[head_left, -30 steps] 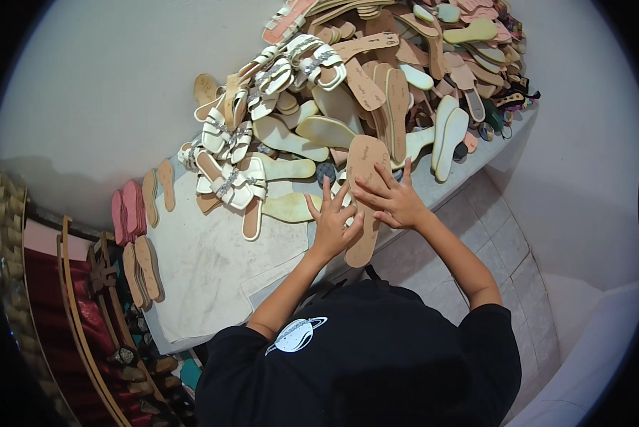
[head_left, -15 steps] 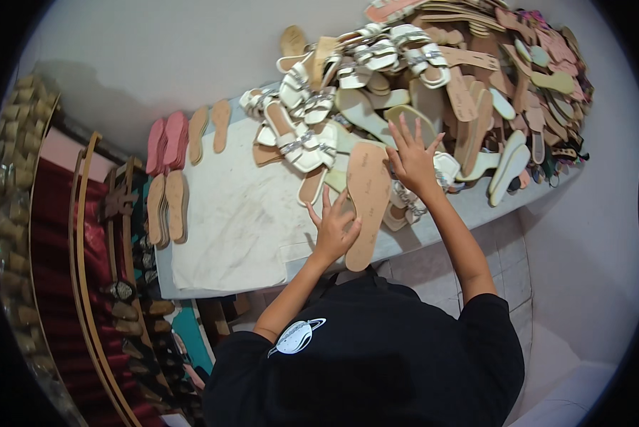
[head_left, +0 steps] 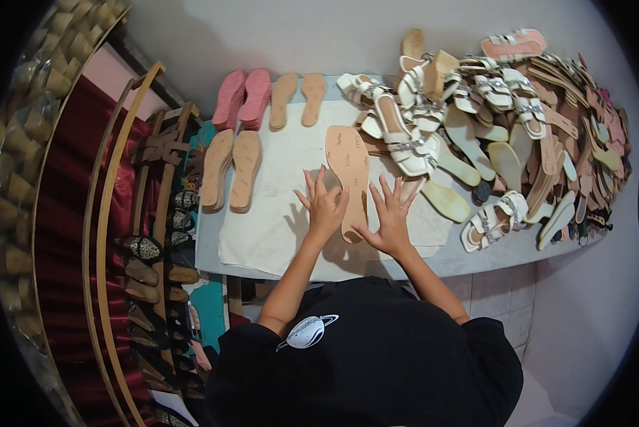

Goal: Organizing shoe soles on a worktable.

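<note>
A tan insole (head_left: 349, 160) with small printed marks points away from me, its toe end far and its heel end near, over the white sheet. My left hand (head_left: 324, 208) is at its left edge with fingers spread and the thumb against the edge. On the other side, near the heel, my right hand (head_left: 389, 219) has its fingers fanned out and its thumb tip at the insole. Neither hand wraps round it. Whether the insole rests on the sheet or is a little above it, I cannot tell.
Pink insoles (head_left: 255, 99) and tan insoles (head_left: 245, 171) stand in stacks at the left of the table (head_left: 298, 270). White strappy sandals (head_left: 405, 146) and loose soles (head_left: 447, 201) heap up on the right. A wooden rack (head_left: 100, 213) with shoes stands left.
The insole has shifted left, from beside the sandal heap and over the near edge to over the white sheet. My right hand has come down nearer its heel end. The view has turned.
</note>
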`<state>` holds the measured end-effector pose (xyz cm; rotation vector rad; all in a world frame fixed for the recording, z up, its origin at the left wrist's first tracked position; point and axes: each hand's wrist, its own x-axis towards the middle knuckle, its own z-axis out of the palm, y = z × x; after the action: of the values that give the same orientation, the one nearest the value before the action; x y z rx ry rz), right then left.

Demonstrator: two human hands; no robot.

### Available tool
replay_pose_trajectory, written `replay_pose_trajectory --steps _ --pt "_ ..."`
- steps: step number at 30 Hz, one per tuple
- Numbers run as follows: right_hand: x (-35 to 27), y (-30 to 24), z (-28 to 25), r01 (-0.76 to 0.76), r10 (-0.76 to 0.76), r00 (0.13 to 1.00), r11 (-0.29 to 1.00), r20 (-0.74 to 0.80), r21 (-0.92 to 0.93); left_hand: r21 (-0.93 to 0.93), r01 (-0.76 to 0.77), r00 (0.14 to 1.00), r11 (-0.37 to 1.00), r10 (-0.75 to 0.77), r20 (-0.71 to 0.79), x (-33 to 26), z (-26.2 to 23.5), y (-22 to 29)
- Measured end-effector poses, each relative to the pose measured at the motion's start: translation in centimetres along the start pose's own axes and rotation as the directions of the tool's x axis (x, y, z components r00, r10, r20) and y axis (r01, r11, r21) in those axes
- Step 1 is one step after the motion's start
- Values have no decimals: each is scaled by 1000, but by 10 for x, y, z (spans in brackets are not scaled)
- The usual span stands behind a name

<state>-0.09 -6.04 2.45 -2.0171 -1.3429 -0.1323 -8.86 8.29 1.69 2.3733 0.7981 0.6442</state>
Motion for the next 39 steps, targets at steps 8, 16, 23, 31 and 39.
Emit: replay_pose_trajectory --steps 8,16,23,31,39 --pt "31 -48 61 -85 90 995 989 34 -124 35 18 1000 999 -18 0 41 -51 -59" --pt "73 -56 97 -100 100 995 975 -13 -196 23 2 998 1000 -1 -59 88 -47 -84" --pt "116 -32 122 -176 175 984 970 -21 -170 24 -9 999 1000 8 52 140 -35 -97" --pt "192 8 159 -218 196 971 960 -135 -176 55 -68 996 996 65 65 205 -18 -130" --pt "231 31 197 -292 255 950 929 -178 -226 75 8 986 997 -20 163 252 -6 -149"
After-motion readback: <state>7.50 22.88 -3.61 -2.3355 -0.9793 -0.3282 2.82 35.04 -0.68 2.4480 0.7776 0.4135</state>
